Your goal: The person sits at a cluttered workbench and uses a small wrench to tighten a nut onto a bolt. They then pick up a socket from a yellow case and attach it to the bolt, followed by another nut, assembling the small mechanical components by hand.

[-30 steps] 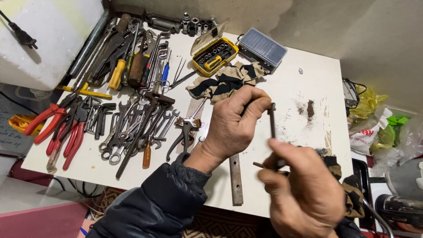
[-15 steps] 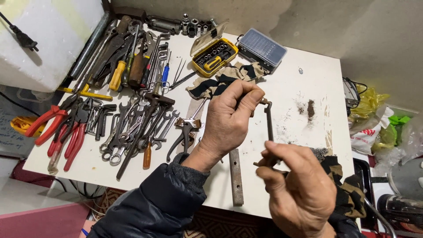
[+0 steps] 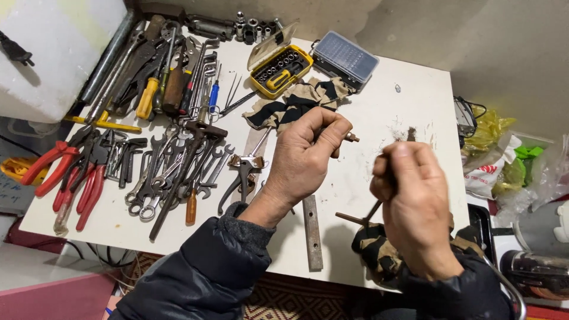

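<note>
- The left hand (image 3: 305, 157) is clenched over the white table (image 3: 409, 101); a small rusty bolt (image 3: 351, 137) pokes out between its fingertips, held above the tabletop near the middle.
- The right hand (image 3: 412, 204) is closed around a thin dark rod (image 3: 371, 211), whose lower end shows below the palm; the two hands are near each other but apart.
- A yellow case (image 3: 278, 64) stands open at the back of the table, its clear lid tilted up. Inside sit a row of small sockets and a yellow-handled driver.
- Just right of it, touching, lies a grey bit box (image 3: 345, 59), shut; rows of small bits show through its lid.
- A camouflage glove (image 3: 296, 102) lies in front of both cases.
- A flat metal bar (image 3: 312, 231) lies on the table below the left wrist.
- To the left, loose tools cover the table: spanners (image 3: 157, 178), red-handled pliers (image 3: 62, 172), screwdrivers (image 3: 157, 86).
- A few loose sockets (image 3: 252, 26) stand at the back edge, behind the yellow case.
- Right of the table, off its edge, plastic bags (image 3: 498, 160) are heaped.
</note>
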